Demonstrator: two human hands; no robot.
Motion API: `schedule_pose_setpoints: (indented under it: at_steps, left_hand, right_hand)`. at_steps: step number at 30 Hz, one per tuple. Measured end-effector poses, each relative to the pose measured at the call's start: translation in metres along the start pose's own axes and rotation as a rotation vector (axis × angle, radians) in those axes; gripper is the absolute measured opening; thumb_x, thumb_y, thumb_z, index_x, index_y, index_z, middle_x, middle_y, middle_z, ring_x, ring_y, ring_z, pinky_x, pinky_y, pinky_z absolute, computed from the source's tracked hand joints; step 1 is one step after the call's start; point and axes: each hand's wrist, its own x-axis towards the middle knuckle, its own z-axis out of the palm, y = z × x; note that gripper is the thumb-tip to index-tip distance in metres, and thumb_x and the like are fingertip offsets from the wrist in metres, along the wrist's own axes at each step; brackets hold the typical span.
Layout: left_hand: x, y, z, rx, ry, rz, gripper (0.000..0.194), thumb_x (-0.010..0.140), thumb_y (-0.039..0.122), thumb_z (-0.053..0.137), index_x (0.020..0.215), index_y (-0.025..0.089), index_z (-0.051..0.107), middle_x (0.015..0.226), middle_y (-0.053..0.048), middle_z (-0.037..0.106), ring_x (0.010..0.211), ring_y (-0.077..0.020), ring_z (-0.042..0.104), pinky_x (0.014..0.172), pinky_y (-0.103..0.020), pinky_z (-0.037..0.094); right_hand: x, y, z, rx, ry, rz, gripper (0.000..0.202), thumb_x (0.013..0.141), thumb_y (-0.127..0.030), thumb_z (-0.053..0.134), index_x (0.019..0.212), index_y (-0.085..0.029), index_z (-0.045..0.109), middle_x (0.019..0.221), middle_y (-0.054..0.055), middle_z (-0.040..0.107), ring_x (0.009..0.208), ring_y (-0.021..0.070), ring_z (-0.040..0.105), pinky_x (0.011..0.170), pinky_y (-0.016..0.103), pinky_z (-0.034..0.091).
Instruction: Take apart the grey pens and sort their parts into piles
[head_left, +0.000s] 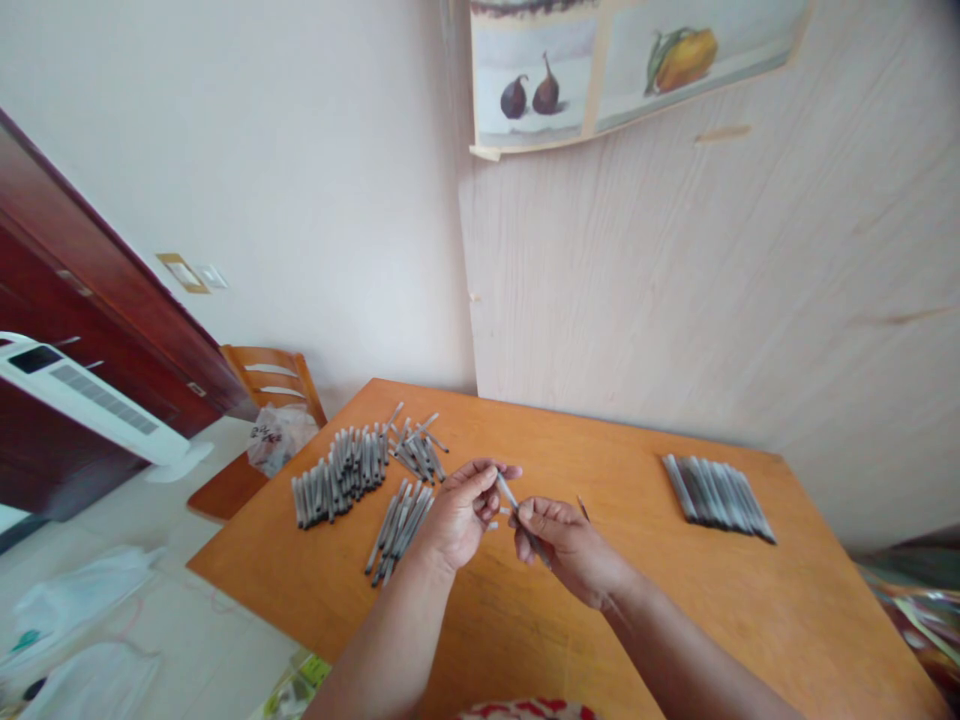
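Above the middle of the wooden table (600, 450), my left hand (466, 510) pinches the pale upper end of a pen (507, 490). The dark lower part of the same pen is wrapped by the fingers of my right hand (562, 545). A large pile of grey pens with black ends (349, 462) lies on the left of the table. Two smaller groups lie nearer my left hand, one behind it (418, 450) and one beside my left wrist (397, 528). On the right sits a neat row of pens (716, 492).
A thin dark-tipped item (583, 510) shows just behind my right hand. Beyond the left table edge stand a wooden chair (274, 375) with a plastic bag (281, 437) on it and a white tower fan (97, 400). The wall (675, 270) rises behind the table.
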Motion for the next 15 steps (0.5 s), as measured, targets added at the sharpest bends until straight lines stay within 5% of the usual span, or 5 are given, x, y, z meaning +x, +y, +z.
schedule_pose_setpoints:
  at_steps: [7,15]
  left_hand:
    - [0.002,-0.005,0.003,0.007,0.037,0.036,0.032,0.081,0.043,0.064,0.097,0.015,0.065,0.092,-0.010,0.071,0.053,-0.0057,0.049,0.046,-0.018,0.031]
    - [0.004,-0.007,0.001,0.103,0.064,0.090,0.021,0.075,0.032,0.072,0.083,0.015,0.062,0.082,-0.004,0.070,0.053,-0.0033,0.046,0.052,-0.016,0.035]
  right_hand:
    - [0.001,0.000,0.001,-0.037,0.030,-0.049,0.034,0.086,-0.049,0.058,0.082,-0.016,0.062,0.061,0.002,0.063,0.054,0.0102,0.051,0.056,0.023,0.034]
    - [0.003,0.008,-0.002,0.007,-0.001,-0.051,0.033,0.087,-0.047,0.058,0.083,-0.016,0.064,0.060,0.003,0.064,0.053,0.0109,0.051,0.056,0.025,0.034]
